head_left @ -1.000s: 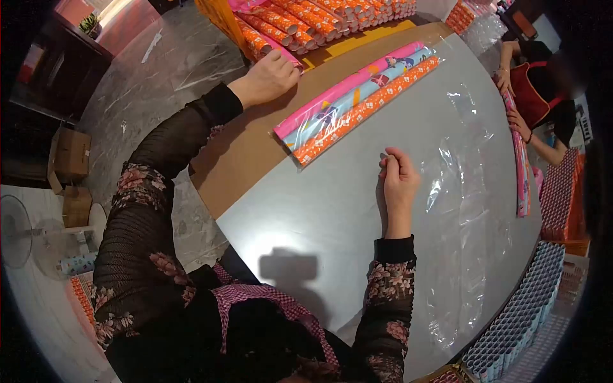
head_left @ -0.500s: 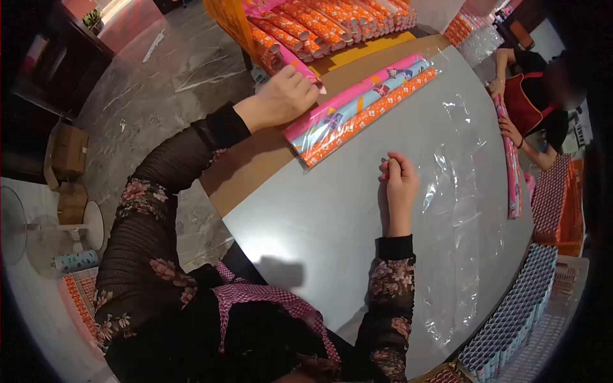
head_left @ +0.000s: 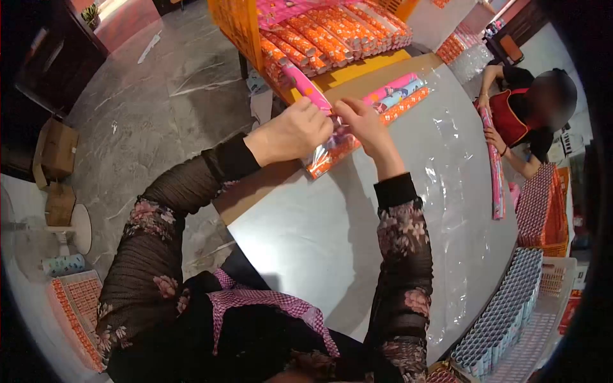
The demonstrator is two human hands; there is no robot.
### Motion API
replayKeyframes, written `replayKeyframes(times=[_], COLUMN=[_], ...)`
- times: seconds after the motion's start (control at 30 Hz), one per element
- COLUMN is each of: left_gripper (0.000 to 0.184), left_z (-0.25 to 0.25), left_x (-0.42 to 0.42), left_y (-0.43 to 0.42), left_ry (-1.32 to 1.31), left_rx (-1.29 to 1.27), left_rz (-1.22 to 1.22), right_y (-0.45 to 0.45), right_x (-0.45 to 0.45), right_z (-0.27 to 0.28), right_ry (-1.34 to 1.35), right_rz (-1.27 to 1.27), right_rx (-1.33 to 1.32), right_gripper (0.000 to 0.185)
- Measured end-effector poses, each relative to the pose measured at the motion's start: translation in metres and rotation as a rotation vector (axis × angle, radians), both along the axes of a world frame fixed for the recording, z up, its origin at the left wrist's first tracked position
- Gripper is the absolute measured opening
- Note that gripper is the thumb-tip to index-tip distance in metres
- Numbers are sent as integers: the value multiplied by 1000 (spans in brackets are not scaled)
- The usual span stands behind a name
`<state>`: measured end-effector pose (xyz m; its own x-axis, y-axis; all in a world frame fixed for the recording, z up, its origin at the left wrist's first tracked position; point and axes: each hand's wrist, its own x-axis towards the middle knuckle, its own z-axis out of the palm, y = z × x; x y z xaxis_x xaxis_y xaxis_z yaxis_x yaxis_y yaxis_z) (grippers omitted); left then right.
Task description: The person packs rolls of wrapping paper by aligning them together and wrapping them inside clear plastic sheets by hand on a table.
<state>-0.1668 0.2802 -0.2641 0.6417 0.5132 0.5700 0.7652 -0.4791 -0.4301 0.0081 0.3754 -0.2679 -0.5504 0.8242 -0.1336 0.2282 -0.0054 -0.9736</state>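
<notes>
Both of my hands meet over the near part of a clear-wrapped pack of three rolls, pink, light blue and orange (head_left: 406,105), lying on the table. My left hand (head_left: 298,131) is closed at the near end of a pink roll (head_left: 305,88) that slants down from the crate. Beside it, my right hand (head_left: 364,124) has thumb and fingers pinched together at that same end. Whatever is between its fingertips is too small to make out. The hands cover the middle of the wrapped pack.
An orange crate (head_left: 237,32) of orange rolls stands beyond the table. Clear plastic film (head_left: 450,204) lies on the grey tabletop (head_left: 383,255). At the right, a co-worker (head_left: 511,121) holds a pink roll (head_left: 496,182). Crates of rolls (head_left: 501,313) line the right edge.
My right hand has moved up and left to meet my left hand. My left hand has brought the pink roll's end toward the table, over the wrapped pack. The view has shifted slightly.
</notes>
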Motion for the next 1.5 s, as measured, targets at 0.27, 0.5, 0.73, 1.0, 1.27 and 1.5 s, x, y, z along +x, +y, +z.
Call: replayKeyframes(times=[0.27,0.5,0.73,1.0,1.27,1.5], left_gripper=[10,9,20,23,42,45], left_z=[3,-8,-16,-15,-21,-30], left_x=[2,8,18,37,78,107], left_y=[-9,-11,-71,-133,-154,-149], left_ry=[-27,-271,-684,-1375,-1917,-2246], left_rx=[-75,-46,-370,-1136,-1555,-1750], left_rz=[5,-73,-125,-40,-116,-442], right_y=[17,14,-26,-122,-241,-321], right_x=[-25,-24,16,77,128,140], right_z=[-15,0,17,38,38,4], right_ry=[109,56,-117,-203,-122,65], right_rz=[84,133,34,-116,-253,-304], right_rx=[-620,-486,-268,-101,-154,-188], right_gripper=[44,27,26,28,31,41])
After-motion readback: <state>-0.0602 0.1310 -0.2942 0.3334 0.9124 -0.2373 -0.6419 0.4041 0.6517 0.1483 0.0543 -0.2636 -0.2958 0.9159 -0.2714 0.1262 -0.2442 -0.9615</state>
